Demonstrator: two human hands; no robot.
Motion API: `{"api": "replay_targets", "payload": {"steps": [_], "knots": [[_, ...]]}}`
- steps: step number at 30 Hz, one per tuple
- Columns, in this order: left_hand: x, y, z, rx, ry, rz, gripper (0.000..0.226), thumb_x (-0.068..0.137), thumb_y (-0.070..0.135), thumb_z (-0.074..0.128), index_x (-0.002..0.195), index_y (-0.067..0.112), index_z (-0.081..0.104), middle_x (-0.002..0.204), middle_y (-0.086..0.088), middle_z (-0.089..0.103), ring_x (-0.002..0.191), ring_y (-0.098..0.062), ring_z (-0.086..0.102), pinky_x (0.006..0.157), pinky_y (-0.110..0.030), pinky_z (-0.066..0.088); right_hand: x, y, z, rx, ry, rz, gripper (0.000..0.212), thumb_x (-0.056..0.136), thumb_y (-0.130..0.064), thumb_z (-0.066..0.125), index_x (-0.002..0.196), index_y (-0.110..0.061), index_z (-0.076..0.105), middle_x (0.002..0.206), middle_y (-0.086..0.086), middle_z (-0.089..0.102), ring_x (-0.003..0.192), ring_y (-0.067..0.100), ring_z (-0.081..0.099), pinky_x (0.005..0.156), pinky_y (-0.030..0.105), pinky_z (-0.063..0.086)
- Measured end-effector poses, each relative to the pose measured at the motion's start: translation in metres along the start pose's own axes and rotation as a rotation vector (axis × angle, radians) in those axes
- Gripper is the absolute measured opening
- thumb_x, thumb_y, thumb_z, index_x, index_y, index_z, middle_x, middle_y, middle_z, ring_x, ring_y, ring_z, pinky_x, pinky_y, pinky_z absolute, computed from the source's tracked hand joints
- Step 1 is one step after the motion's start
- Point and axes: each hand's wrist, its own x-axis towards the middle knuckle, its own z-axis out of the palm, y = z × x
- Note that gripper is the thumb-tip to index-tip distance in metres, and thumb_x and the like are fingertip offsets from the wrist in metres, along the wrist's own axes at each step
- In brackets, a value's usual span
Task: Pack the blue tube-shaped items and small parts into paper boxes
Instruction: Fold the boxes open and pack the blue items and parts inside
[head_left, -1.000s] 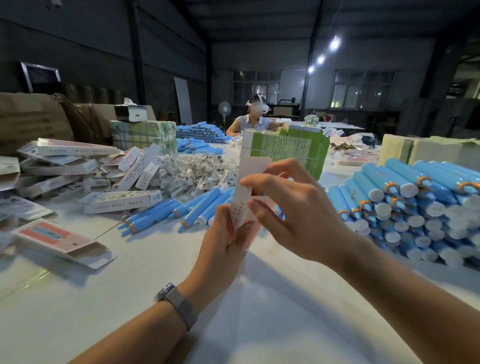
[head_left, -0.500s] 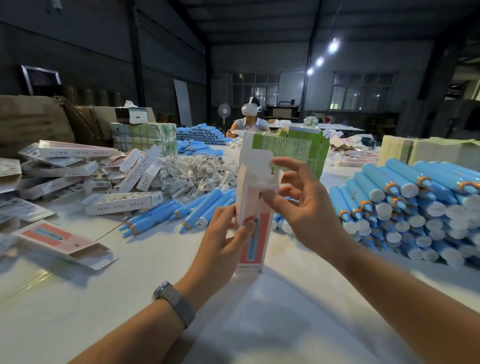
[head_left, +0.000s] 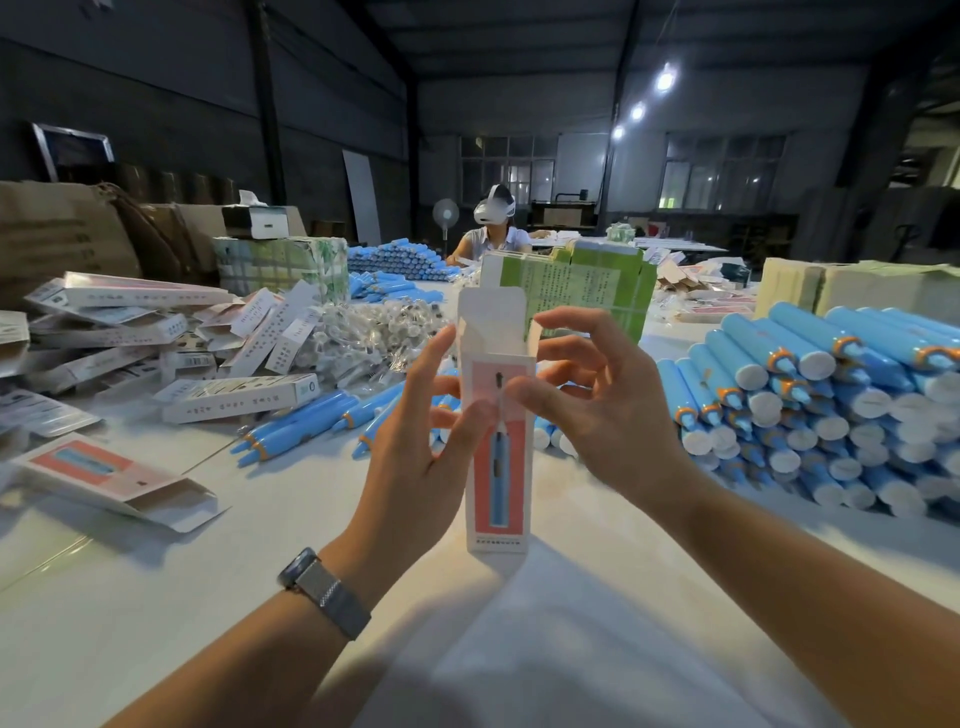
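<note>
A tall white and pink paper box (head_left: 498, 488) stands upright on the white table (head_left: 156, 597), its top flap and side flaps open. My left hand (head_left: 410, 457) pinches its left side, thumb on the printed front. My right hand (head_left: 613, 415) holds the right side, thumb on the front and a finger up at the side flap. A big stack of blue tubes (head_left: 810, 395) with white and orange ends lies to the right. Loose blue tubes (head_left: 301, 426) lie behind the box at left. Small parts in clear bags (head_left: 374, 332) are heaped further back.
An open box (head_left: 98, 470) lies flat at the near left; a white box (head_left: 239, 397) and a heap of other boxes (head_left: 130, 322) lie behind it. A green strapped bundle (head_left: 582, 291) stands behind the held box. A person (head_left: 493, 228) sits across the table.
The flat folded box that my hands held up has been opened into a tube and set upright on the table. Its top flap now stands open.
</note>
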Motion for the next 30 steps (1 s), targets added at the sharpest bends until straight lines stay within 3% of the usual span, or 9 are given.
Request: {"api": "replay_targets", "payload": {"steps": [3, 5, 11, 17, 22, 26, 30], "knots": [[0.001, 0.000, 0.001, -0.020, 0.023, 0.019, 0.050, 0.097, 0.046, 0.050, 0.137, 0.068, 0.030, 0.105, 0.019, 0.062, 0.092, -0.015, 0.072, 0.072, -0.052, 0.061, 0.000, 0.000, -0.001, 0.009, 0.003, 0.011, 0.045, 0.071, -0.022, 0.084, 0.107, -0.036, 0.061, 0.092, -0.002, 0.072, 0.071, 0.018, 0.064, 0.069, 0.035, 0.057], [0.000, -0.001, 0.000, -0.029, 0.020, 0.041, 0.049, 0.099, 0.039, 0.049, 0.139, 0.064, 0.033, 0.103, 0.013, 0.062, 0.090, -0.018, 0.073, 0.068, -0.055, 0.060, 0.000, -0.001, 0.001, 0.005, 0.006, 0.010, 0.045, 0.070, -0.023, 0.084, 0.106, -0.038, 0.062, 0.091, -0.007, 0.072, 0.070, 0.014, 0.063, 0.068, 0.031, 0.056], [-0.002, 0.002, 0.001, -0.046, -0.016, 0.046, 0.044, 0.098, 0.045, 0.046, 0.138, 0.061, 0.037, 0.100, 0.010, 0.059, 0.090, -0.027, 0.072, 0.063, -0.049, 0.061, -0.001, -0.005, -0.003, 0.020, 0.013, 0.024, 0.045, 0.069, -0.026, 0.085, 0.106, -0.034, 0.062, 0.092, -0.003, 0.072, 0.069, 0.013, 0.061, 0.069, 0.029, 0.056], [-0.001, 0.007, -0.001, -0.057, -0.019, 0.045, 0.034, 0.096, 0.048, 0.044, 0.128, 0.060, 0.044, 0.097, 0.011, 0.058, 0.087, -0.033, 0.069, 0.056, -0.044, 0.060, -0.002, -0.003, -0.001, 0.019, 0.002, 0.002, 0.044, 0.069, -0.022, 0.083, 0.105, -0.036, 0.063, 0.089, -0.011, 0.071, 0.069, 0.010, 0.060, 0.070, 0.030, 0.055], [-0.003, 0.010, 0.000, -0.069, -0.026, 0.066, 0.033, 0.096, 0.044, 0.045, 0.125, 0.059, 0.046, 0.096, 0.011, 0.060, 0.089, -0.038, 0.065, 0.067, -0.059, 0.055, -0.003, -0.004, -0.005, 0.022, -0.043, -0.014, 0.040, 0.070, -0.023, 0.082, 0.102, -0.044, 0.067, 0.089, -0.012, 0.070, 0.066, 0.005, 0.059, 0.068, 0.026, 0.055], [-0.004, 0.010, 0.001, -0.053, -0.021, 0.084, 0.034, 0.097, 0.043, 0.044, 0.126, 0.060, 0.045, 0.097, 0.018, 0.059, 0.088, -0.038, 0.065, 0.067, -0.059, 0.055, -0.004, -0.007, -0.009, -0.032, -0.103, -0.019, 0.032, 0.075, -0.018, 0.076, 0.101, -0.036, 0.069, 0.079, -0.022, 0.066, 0.064, 0.002, 0.056, 0.063, 0.022, 0.054], [-0.005, 0.010, 0.003, -0.067, -0.021, 0.089, 0.033, 0.098, 0.043, 0.045, 0.128, 0.058, 0.044, 0.099, 0.015, 0.059, 0.089, -0.039, 0.065, 0.067, -0.063, 0.054, -0.004, -0.008, -0.012, -0.051, -0.127, -0.018, 0.028, 0.075, -0.019, 0.076, 0.094, -0.038, 0.069, 0.075, -0.020, 0.065, 0.066, 0.004, 0.057, 0.062, 0.023, 0.053]]}}
